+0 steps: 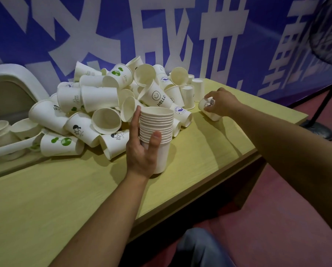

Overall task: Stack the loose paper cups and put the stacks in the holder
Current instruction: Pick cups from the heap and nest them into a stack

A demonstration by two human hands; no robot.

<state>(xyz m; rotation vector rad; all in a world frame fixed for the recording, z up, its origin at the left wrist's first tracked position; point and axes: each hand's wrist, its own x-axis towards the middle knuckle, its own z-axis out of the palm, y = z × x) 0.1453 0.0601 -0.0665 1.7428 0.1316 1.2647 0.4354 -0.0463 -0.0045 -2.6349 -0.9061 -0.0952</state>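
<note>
Our left hand (142,151) grips the upright nested stack of white paper cups (156,132) at frame centre, steadying it while our right hand (222,102) pinches a loose white printed paper cup (209,109) at right.

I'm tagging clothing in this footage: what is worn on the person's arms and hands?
Nothing: the left hand and right hand are bare, without gloves, rings or a watch, and both forearms are uncovered as far as the picture shows.

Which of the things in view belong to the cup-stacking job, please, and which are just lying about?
Job:
- cup stack, gripped by left hand
- single cup, gripped by right hand
- loose cup pile

Lying about:
- white chair
- black stand base
</note>
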